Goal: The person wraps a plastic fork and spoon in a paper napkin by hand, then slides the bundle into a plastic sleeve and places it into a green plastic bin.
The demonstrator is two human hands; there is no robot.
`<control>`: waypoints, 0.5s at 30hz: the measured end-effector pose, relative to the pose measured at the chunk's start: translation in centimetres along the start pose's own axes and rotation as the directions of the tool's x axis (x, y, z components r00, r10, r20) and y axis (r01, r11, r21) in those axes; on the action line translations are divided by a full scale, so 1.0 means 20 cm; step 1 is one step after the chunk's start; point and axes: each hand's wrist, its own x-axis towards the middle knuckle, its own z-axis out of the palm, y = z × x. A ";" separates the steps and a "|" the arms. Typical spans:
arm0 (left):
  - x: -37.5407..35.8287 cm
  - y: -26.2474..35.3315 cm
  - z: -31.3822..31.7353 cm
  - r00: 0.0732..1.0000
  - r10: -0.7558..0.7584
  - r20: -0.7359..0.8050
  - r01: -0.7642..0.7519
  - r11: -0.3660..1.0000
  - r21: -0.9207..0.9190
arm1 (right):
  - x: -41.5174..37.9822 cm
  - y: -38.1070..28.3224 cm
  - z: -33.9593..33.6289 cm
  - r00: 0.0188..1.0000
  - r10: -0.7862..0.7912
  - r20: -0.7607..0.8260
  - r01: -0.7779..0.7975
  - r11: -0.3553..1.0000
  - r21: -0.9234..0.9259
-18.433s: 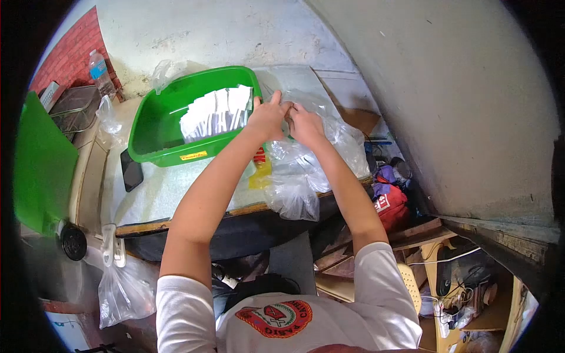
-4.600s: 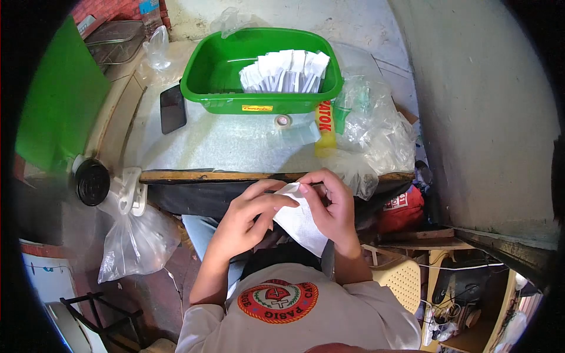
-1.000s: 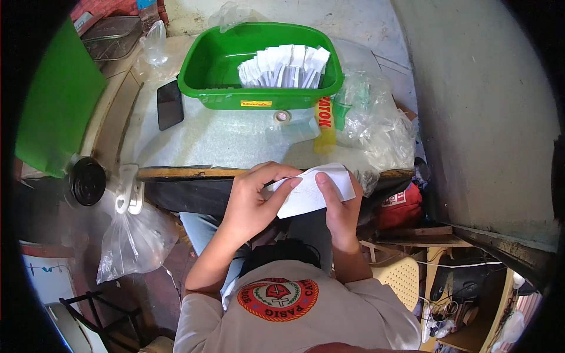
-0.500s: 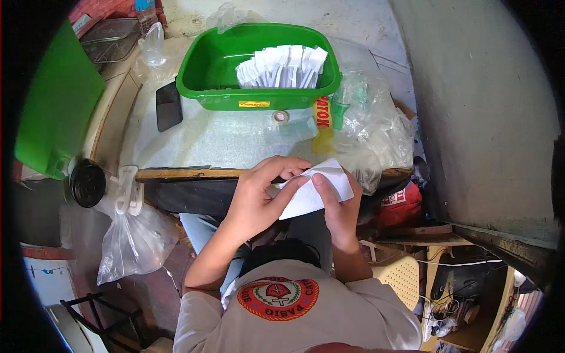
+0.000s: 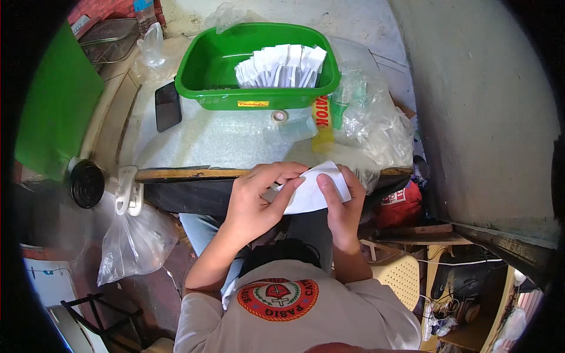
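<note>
A folded white paper napkin (image 5: pixel 312 193) is held between my two hands, just in front of the table's near edge. My left hand (image 5: pixel 259 197) pinches its left edge between thumb and fingers. On the other side, my right hand (image 5: pixel 343 203) grips it, thumb pressed flat on top and fingers behind. Beyond them on the table stands a green plastic basin (image 5: pixel 218 100). Several white folded pieces in clear wrappers (image 5: pixel 282 66) lie fanned in a row inside it.
A black phone (image 5: pixel 168 107) lies left of the basin. Nearer are a tape roll (image 5: pixel 279 116) and clear plastic sleeves (image 5: pixel 299 129). Crumpled clear plastic bags (image 5: pixel 379 126) spread over the table's right side. A tied plastic bag (image 5: pixel 135 247) hangs at the left edge.
The napkin is tilted slightly differently and its upper part looks flatter. My left fingers have shifted a little along its edge; my right thumb has moved slightly over its face.
</note>
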 end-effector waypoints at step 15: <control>0.00 0.02 0.01 1.000 0.027 -0.004 -0.027 0.998 -0.054 | 0.00 0.01 0.02 0.997 -0.073 -0.001 0.073 0.997 0.027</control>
